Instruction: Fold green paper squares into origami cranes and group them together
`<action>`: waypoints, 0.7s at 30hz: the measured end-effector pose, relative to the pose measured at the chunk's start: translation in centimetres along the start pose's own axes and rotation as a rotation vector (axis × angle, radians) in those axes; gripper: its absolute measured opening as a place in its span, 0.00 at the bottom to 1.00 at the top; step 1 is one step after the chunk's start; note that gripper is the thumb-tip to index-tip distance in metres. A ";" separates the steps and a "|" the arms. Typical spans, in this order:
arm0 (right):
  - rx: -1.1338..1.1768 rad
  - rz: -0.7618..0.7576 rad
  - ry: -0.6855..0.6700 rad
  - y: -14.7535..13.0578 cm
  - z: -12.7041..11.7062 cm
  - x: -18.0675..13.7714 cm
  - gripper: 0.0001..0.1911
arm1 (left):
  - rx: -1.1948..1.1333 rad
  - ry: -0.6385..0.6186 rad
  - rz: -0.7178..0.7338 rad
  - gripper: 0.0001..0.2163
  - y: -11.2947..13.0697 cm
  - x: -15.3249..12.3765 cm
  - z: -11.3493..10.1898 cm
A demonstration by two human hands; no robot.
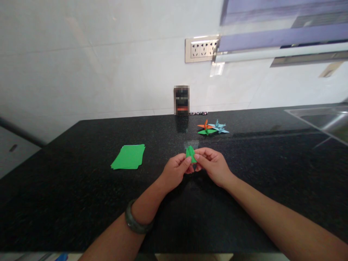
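Between my two hands is a small piece of folded green paper [190, 153], its upper part standing up in pleats. My left hand [176, 169] pinches its left side with thumb and fingers. On the other side my right hand [213, 164] grips the paper the same way, thumb in front. The lower end of the paper is partly hidden by the fingers. Beyond my hands, to the right, lie several folded paper cranes: an orange crane [206, 125], a green crane [207, 131] and light blue cranes [220, 127], close together.
A stack of green paper squares [129, 157] lies on the black countertop [81, 203] to the left. Against the wall stands a small blurred dark box [181, 100], with a beaded string [199, 113] beside it. A metal sink [330, 121] is set in at the right.
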State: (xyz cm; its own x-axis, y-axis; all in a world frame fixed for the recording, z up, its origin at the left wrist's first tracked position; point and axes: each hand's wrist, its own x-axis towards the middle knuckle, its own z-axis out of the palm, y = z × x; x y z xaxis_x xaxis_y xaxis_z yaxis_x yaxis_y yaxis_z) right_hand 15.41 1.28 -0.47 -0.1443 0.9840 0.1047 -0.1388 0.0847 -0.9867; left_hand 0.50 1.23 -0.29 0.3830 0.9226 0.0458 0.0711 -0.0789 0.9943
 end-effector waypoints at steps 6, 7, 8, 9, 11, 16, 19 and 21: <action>-0.078 -0.083 0.005 0.2 -0.1 0.0 0.13 | -0.022 -0.014 0.007 0.10 0.1 0.0 0.0; -0.104 -0.109 -0.011 0.2 -0.1 0.0 0.12 | -0.011 -0.015 0.009 0.10 0.1 0.0 -0.1; -0.124 -0.136 -0.026 0.2 -0.2 0.0 0.10 | 0.003 -0.018 0.011 0.09 0.1 0.0 -0.1; -0.138 -0.159 -0.039 0.2 -0.3 0.0 0.10 | 0.020 -0.022 0.013 0.09 0.0 0.0 -0.2; -0.149 -0.185 -0.057 0.3 -0.4 0.0 0.09 | 0.058 -0.033 0.016 0.10 -0.1 0.0 -0.3; -0.151 -0.244 -0.090 0.4 -0.8 0.1 0.06 | 0.081 -0.042 0.000 0.10 -0.1 0.0 -0.6; -0.201 -0.312 -0.129 0.2 -1.0 0.2 0.03 | 0.017 -0.038 -0.032 0.09 0.1 0.0 -0.7; -0.234 -0.344 -0.152 0.1 -1.2 0.2 0.02 | -0.047 -0.021 -0.068 0.10 0.3 0.0 -0.7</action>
State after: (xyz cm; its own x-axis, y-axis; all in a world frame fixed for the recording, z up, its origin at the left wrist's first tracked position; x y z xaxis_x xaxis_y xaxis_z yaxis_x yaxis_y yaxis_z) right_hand 16.53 1.63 -0.72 -0.2734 0.8593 0.4322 0.0187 0.4540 -0.8908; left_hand -0.17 1.47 0.03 0.3983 0.9170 -0.0238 0.0545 0.0023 0.9985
